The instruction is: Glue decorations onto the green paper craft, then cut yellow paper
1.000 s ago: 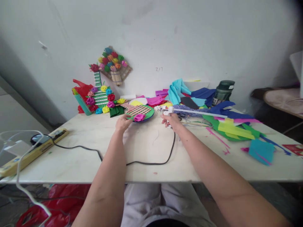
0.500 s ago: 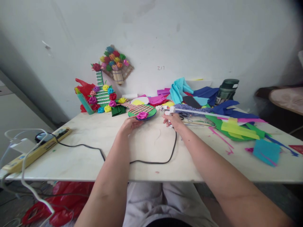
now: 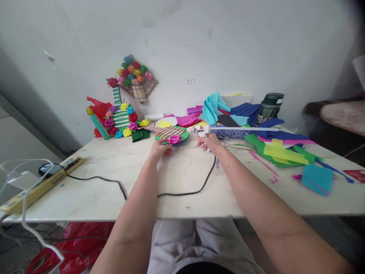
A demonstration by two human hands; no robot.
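Observation:
My left hand is closed on the near edge of a green guitar-shaped craft piece with crossed strings over its face. A magenta paper flower lies on the piece, just beside my fingertips. In my right hand is a white hot glue gun, its nozzle pointing left at the green rim. A long white glue stick sticks out of its back to the right. The black cord runs down from the gun and along the table. My right fingers partly cover the gun's handle.
A flower-trimmed paper guitar leans on the wall at the left. Colored paper, purple yarn and a dark green bottle crowd the right side. A yellow power strip lies at the left edge.
The magenta flower and craft piece sit slightly further right and nearer the gun. The glue gun's stick is now more level. The whole view has shifted a little.

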